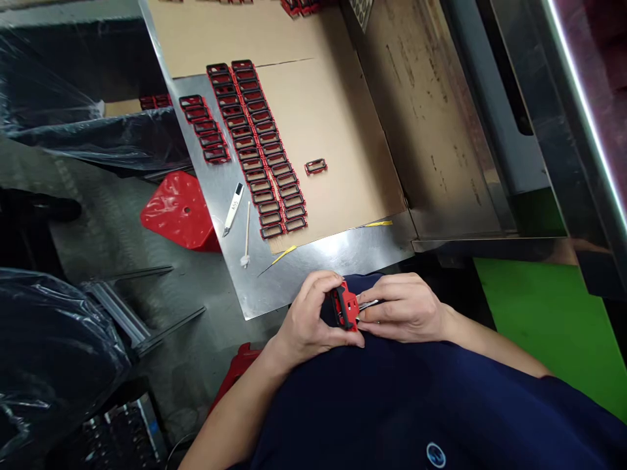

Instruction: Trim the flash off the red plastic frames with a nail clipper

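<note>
Close to my body, a red and black plastic frame (349, 307) is gripped between the thumb and fingers of my left hand (313, 316). My right hand (404, 307) is closed in a pinch round a thin, silvery metal tool (368, 304). The tool's tip lies right beside the red side of the frame, and the fingers cover much of it, so its kind is unclear. A single similar frame (316, 166) lies alone on the cardboard (337, 117). Left of it, long double rows of red and black frames (267, 153) are lined up, with a shorter row (204, 129) alongside.
A white-handled cutter (234, 209), a cotton-tipped stick (247, 238) and a yellow-handled thin tool (284, 255) lie on the metal tabletop (264, 294). Another yellow piece (378, 224) rests at the cardboard's edge. A red stool (179, 212) stands left; a metal-framed wall (435, 130) rises right.
</note>
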`<control>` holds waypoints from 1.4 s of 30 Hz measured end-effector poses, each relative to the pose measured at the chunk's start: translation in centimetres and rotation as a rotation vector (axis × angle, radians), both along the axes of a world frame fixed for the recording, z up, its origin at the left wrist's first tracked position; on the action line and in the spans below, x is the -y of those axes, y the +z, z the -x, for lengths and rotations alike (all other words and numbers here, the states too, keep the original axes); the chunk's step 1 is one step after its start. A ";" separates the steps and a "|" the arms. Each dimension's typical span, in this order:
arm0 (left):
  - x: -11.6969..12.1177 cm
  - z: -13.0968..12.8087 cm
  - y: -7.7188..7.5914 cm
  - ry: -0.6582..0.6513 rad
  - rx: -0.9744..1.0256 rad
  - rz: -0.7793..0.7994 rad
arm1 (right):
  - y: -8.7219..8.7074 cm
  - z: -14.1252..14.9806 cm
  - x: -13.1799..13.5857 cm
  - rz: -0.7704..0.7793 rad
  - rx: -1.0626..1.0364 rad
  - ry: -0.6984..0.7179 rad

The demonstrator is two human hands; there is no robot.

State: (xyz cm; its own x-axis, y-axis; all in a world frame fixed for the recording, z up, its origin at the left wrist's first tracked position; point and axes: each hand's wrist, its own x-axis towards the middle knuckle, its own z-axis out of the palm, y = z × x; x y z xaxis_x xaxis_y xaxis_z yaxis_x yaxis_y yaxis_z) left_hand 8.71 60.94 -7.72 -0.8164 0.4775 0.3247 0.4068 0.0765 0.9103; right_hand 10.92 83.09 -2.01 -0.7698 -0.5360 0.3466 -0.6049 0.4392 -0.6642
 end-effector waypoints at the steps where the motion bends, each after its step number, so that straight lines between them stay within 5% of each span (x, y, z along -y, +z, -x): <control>1: 0.0 0.0 0.0 0.008 -0.011 -0.007 | 0.0 0.0 0.0 -0.002 -0.014 0.005; 42: 0.4 0.1 -0.4 0.106 -0.120 0.139 | 1.9 0.7 0.7 -0.153 0.033 0.141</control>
